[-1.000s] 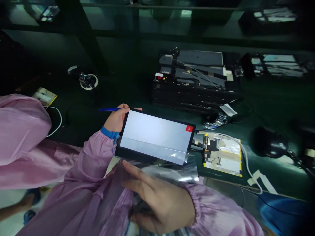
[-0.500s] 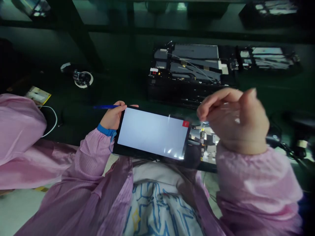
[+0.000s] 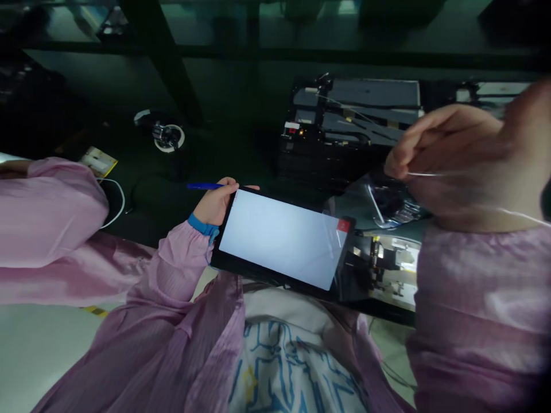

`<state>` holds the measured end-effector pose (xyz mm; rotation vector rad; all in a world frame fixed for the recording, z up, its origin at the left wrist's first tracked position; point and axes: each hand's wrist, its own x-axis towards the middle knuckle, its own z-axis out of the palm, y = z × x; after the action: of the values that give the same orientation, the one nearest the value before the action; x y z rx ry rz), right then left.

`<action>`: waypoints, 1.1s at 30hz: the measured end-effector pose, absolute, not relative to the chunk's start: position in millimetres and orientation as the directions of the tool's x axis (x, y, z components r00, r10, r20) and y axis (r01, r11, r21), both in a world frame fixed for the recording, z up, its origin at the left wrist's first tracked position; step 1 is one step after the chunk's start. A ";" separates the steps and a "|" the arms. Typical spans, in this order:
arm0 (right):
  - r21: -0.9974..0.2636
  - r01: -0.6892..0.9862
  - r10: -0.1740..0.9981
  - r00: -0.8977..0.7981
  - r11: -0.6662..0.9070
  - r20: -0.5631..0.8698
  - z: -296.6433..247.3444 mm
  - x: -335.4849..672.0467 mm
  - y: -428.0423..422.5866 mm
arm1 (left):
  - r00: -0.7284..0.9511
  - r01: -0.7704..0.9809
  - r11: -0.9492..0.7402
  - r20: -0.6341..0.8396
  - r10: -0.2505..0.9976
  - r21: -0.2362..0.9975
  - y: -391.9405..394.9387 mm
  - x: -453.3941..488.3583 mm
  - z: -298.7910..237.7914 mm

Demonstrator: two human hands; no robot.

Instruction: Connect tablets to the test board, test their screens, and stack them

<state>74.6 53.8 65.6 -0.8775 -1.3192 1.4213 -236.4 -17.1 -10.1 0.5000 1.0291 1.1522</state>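
A lit display panel (image 3: 284,238) with a black frame shows a white screen with a red square at its upper right corner. My left hand (image 3: 217,203) grips its upper left corner, thumb on the front. A thin blue pointed stick (image 3: 204,186) juts out leftward from the same hand. My right hand (image 3: 465,155) is raised at the right, its thumb and fingers pinched on a clear plastic film (image 3: 372,201). The film stretches from those fingers down to the right part of the screen, and its outline is hard to follow. A blue band (image 3: 202,228) circles my left wrist.
Behind the panel stands a stack of dark display units (image 3: 370,109). To the right of the panel lies an opened part with exposed metal pieces (image 3: 398,261). A white roll (image 3: 169,139) and a yellow-edged card (image 3: 99,162) lie leftward. Another person's pink sleeve (image 3: 51,212) reaches in.
My right hand has moved up and to the right, drawing the clear film away from the screen. The left hand keeps its hold on the panel. The whole view has shifted slightly.
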 end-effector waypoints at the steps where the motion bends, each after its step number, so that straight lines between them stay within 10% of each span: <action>1: -0.981 -0.185 0.958 -0.263 0.065 0.113 64.4 71.3 47.3 | 0.045 -0.516 0.373 -0.410 0.911 0.771 -17.4 -236.1 -10.1; 12: -0.933 -0.076 0.698 -0.642 0.352 0.316 17.2 23.4 -33.0 | 0.058 -0.580 0.400 -0.454 0.889 0.710 -18.6 -237.7 -8.7; 17: -0.519 0.318 0.544 -0.752 0.794 0.372 14.4 1.9 -46.9 | 0.091 -0.607 0.402 -0.443 0.892 0.685 -17.5 -241.0 -10.4; 24: -0.212 0.485 0.524 -0.827 0.848 0.203 0.1 -19.0 -63.5 | 0.138 -0.618 0.417 -0.430 0.892 0.666 -17.9 -240.8 -7.4; 33: -0.537 0.496 0.728 -0.533 0.682 0.432 10.9 76.9 -52.5 | 0.146 -0.604 0.453 -0.468 0.872 0.656 -16.0 -245.0 1.9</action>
<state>76.9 -52.5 10.9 -0.9355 -2.2467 0.4659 -245.0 -16.0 1.9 0.3476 0.9266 1.0931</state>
